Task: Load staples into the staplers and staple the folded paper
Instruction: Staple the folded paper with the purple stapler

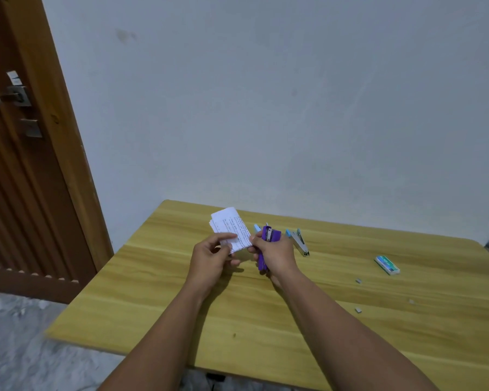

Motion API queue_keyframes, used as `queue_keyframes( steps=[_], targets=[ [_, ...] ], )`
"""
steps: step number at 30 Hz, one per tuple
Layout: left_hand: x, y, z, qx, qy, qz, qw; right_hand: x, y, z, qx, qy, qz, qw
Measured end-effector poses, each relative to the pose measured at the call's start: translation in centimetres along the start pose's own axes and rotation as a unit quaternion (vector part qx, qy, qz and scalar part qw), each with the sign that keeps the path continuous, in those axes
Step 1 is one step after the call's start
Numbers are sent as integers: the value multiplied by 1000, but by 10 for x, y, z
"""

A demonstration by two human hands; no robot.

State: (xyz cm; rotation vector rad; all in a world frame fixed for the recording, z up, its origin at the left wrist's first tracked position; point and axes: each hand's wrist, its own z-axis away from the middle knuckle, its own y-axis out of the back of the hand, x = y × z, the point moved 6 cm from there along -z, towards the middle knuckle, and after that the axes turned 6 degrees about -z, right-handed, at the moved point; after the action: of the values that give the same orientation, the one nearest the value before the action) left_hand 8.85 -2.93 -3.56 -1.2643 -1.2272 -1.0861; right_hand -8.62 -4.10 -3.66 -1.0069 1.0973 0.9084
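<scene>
Left grip: left hand (pixel 213 253) pinches the folded paper (pixel 232 230) by its lower edge, thumb on the printed face, fingers curled behind.
Right grip: right hand (pixel 274 253) is wrapped round the purple stapler (pixel 268 241), fingers curled over its body, its head pointing up and its tail showing below the palm.
Paper: a small folded stack with printed text, raised above the bench (pixel 266 320), its right edge right beside the purple stapler's head; whether it sits between the jaws cannot be told.
Blue stapler: a light blue stapler (pixel 298 239) lies on the bench just right of the right hand, its metal part in view.
Other blue piece: a light blue tip (pixel 257 228) shows behind the paper and the purple stapler; what it belongs to is unclear.
Staple box: a green and white box (pixel 386 265) lies well to the right on the bench.
Loose staples: small grey bits (pixel 358 281) lie on the bench in front of the box, apart from each other.
Surroundings: a pale wall (pixel 266 108) behind, a wooden door (pixel 26 165) at left.
</scene>
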Motion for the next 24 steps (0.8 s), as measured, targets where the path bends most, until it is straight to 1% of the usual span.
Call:
queue_keyframes(
  steps=[2, 4, 7, 9, 10, 12, 13, 15, 16, 19, 21, 22, 24],
  targets=[
    [-5, 2, -2, 16, 20, -4, 1000, 1, 2, 2, -29, -33, 13, 999],
    [-8, 4, -4, 31, 32, 7, 999, 3, 6, 4, -54, -92, 1, 994],
    [-6, 6, -3, 37, 37, 34, 998, 4, 11, 7, -110, -193, -56, 973],
    [-6, 6, -3, 39, 39, 43, 998, 1, 15, 11, -136, -210, -87, 964],
    [-6, 6, -3, 38, 38, 43, 998, -1, 18, 11, -136, -196, -71, 969],
    [-6, 5, -3, 39, 34, 33, 998, -8, 26, 9, -113, -125, 24, 986],
    [-6, 5, -3, 39, 32, 26, 998, -13, 28, 8, -100, -79, 76, 989],
    [-6, 3, -2, 34, 35, 20, 999, -19, 30, 8, -90, -10, 139, 986],
    [-6, 3, -2, 31, 36, 21, 999, -20, 30, 7, -92, 3, 158, 983],
    [-5, 2, -1, 28, 31, 23, 999, -18, 31, 8, -121, -6, 192, 974],
    [-6, 3, -2, 27, 31, 23, 999, -22, 32, 8, -128, 15, 273, 953],
    [-6, 3, -2, 27, 32, 24, 999, -24, 31, 9, -131, 25, 290, 948],
    [-7, 3, -3, 28, 32, 23, 999, -23, 31, 9, -133, 38, 286, 948]
  ],
)
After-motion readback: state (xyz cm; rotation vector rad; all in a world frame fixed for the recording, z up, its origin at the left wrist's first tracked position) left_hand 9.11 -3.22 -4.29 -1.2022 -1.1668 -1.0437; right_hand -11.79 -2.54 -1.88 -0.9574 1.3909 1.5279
